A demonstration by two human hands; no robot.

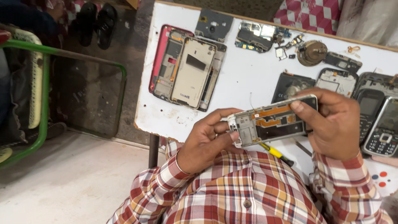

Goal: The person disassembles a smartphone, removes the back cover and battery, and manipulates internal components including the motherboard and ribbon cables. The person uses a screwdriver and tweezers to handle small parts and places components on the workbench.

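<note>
Far left, off the table: a green metal frame [43,103] and a pair of black sandals [94,23] on the floor. On the white table [248,79], upper left, a stack of stripped phone housings [186,70] — red-edged one under, pale one on top. Nearby a grey back cover [213,25] and a bare circuit board [255,36].

Centre, held just above the table's near edge: an opened phone mid-frame [273,121], silver rim, orange flex strip w/ dark board showing. Left hand [207,141] grips its left end, fingers curled round the corner, thumb on the face. Right hand [333,124] clamps the right end, thumb over the top edge, fingers wrapped behind. Both closed firmly on it.

Handling, as a judgement: light, thin, fairly stiff but easy to twist; flex strip and board look fragile, metal rim maybe slick. Best held by the rim at the ends — as now — not on the orange ribbon.

Under it a yellow-handled screwdriver [277,154] lies on the table. Right: a round brass-coloured part [311,52], more dark covers, and two keypad phones [379,124] at the edge.
</note>
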